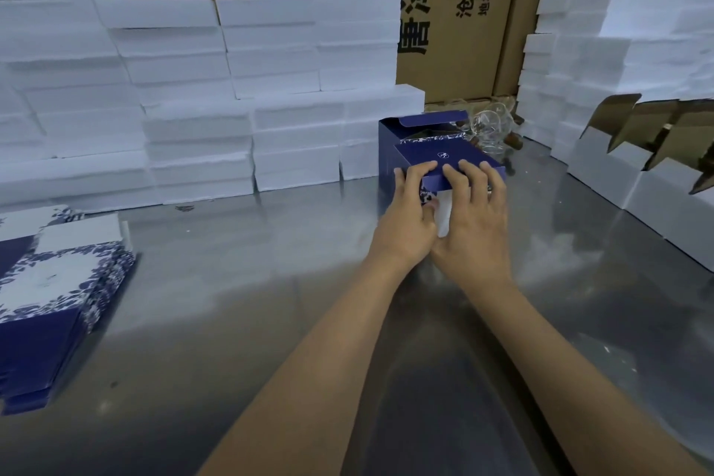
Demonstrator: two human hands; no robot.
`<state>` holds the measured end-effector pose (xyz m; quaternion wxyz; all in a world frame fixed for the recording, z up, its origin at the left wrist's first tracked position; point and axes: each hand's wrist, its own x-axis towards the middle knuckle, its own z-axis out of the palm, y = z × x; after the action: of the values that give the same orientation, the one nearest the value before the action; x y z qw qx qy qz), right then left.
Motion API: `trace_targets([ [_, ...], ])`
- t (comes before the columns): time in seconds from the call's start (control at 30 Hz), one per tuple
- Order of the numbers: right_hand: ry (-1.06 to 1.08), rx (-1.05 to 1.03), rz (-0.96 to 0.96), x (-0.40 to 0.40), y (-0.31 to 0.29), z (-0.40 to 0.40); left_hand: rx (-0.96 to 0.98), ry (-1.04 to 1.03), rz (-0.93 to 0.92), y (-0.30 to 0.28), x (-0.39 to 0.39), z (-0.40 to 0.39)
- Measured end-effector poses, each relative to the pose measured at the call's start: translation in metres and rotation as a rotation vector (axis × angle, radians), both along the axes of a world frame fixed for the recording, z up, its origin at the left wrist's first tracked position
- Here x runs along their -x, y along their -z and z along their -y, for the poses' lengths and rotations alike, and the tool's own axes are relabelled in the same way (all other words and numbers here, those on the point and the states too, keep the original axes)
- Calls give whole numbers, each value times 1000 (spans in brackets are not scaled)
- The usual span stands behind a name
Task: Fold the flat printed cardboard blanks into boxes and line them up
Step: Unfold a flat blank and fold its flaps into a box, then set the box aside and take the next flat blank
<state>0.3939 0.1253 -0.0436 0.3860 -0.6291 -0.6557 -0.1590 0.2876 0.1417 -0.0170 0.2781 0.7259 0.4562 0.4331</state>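
Observation:
A dark blue printed box (444, 156) stands on the steel table right of centre, its lid flap folded over the top. My left hand (407, 216) grips its near left corner, fingers hooked over the lid edge. My right hand (477, 220) grips the near right side, fingers curled over the same edge. Behind it stands a second blue box (390, 143) with its top flap (432, 119) raised. A stack of flat blue and white printed blanks (50, 298) lies at the table's left edge.
White foam blocks (239, 100) are stacked along the back and on the right (602, 62). Clear glassware (490, 127) sits behind the boxes. Brown shipping cartons (444, 12) form the back wall. Corrugated dividers in a white carton (657, 131) stand at right. Bare steel table (251, 282) spans the middle.

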Motion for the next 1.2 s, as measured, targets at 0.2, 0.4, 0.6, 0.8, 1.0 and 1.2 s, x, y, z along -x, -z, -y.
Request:
trace_targets([
  [0.2, -62, -48, -103, -4, 7, -29, -11, -19, -22, -2, -9, -24],
  [0.4, 2, 1, -35, -1, 16, -32, -6, -38, -46, 2, -10, -25],
  [0.6, 100, 83, 137, 5, 16, -13, 100, -142, -3, 40, 2, 0],
  [0.8, 59, 53, 226, 18, 18, 25, 237, -116, 7, 45, 46, 13],
  [1.0, -166, 242, 245, 44, 19, 63, 185, -115, -27, 49, 109, 45],
  [1.2, -409, 377, 186, 99, 18, 97, 185, -178, 13, 48, 183, 78],
])
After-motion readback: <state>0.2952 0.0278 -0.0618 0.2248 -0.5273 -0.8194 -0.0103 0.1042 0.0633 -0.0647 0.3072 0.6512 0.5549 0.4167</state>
